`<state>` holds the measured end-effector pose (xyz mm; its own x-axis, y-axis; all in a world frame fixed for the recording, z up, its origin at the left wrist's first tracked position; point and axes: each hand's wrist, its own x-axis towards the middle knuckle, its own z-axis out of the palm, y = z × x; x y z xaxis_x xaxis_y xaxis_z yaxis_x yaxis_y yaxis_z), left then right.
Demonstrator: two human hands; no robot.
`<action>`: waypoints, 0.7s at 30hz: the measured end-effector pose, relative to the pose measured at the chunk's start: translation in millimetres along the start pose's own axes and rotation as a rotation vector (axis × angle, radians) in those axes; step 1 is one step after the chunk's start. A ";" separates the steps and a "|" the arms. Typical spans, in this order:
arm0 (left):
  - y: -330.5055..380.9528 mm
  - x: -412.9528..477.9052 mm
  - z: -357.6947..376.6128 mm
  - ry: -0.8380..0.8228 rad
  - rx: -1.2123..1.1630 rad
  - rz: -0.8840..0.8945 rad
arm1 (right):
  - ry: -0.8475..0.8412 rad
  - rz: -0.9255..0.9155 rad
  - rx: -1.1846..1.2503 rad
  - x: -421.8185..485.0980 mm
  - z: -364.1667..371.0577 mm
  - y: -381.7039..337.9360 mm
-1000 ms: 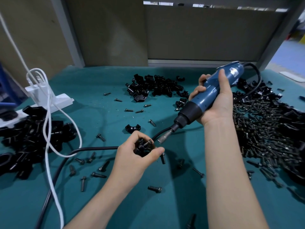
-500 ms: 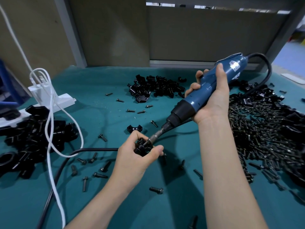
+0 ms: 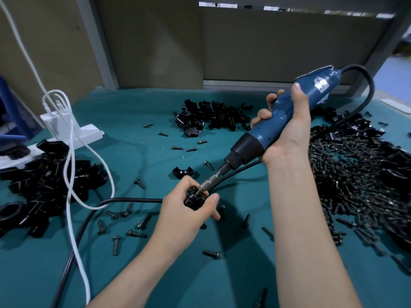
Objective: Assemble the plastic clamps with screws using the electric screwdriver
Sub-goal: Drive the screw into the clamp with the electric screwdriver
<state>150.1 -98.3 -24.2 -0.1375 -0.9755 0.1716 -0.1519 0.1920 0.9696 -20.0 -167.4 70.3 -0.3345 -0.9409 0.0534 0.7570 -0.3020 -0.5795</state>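
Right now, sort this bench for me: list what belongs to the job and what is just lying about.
In the job:
- electric screwdriver, gripped by the right hand
- clamp, held by the left hand, bit on it
- screw pile
- clamp parts heap

Lying about:
- white power strip
- white cable

Screw heap (image 3: 355,185) at right on worktop (image 3: 133,112). Back clamp pile (image 3: 213,116) far centre; left clamp pile (image 3: 44,185) at left edge, power strip (image 3: 89,133) behind it. Loose screws (image 3: 136,234) scattered between. Clamp half (image 3: 182,172) just behind left hand (image 3: 184,210).
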 end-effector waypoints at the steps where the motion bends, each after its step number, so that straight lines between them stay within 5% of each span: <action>1: 0.4 -0.1 -0.1 -0.001 -0.003 0.000 | -0.004 0.004 0.000 -0.2 0.4 0.8; 21: 1.3 -0.9 1.6 0.009 -0.030 0.007 | -0.091 0.027 -0.009 -0.6 3.9 6.9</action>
<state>148.4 -96.9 -23.3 -0.1298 -0.9750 0.1802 -0.1218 0.1960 0.9730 -12.4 -169.6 69.4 -0.2615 -0.9588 0.1115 0.7595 -0.2756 -0.5893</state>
